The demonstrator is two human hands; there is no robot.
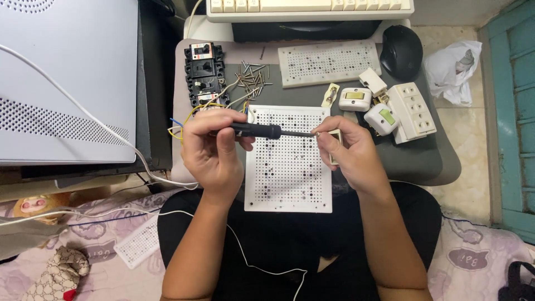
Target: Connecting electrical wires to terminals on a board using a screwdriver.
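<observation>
Left hand (214, 146) grips screwdriver (262, 131); right hand (348, 146) pinches small screw (316, 134) at its tip

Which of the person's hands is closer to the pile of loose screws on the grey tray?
The left. The left hand, gripping the screwdriver, sits just below the screws. The right hand is further off, below and to their right.

**Screwdriver level above the perforated board**

The black-handled screwdriver (262, 131) lies horizontal, handle to the left, its thin metal shaft pointing right to a small screw (317, 134). Beneath both, a white perforated board (288, 184) rests flat, wider edge nearest the person.
</observation>
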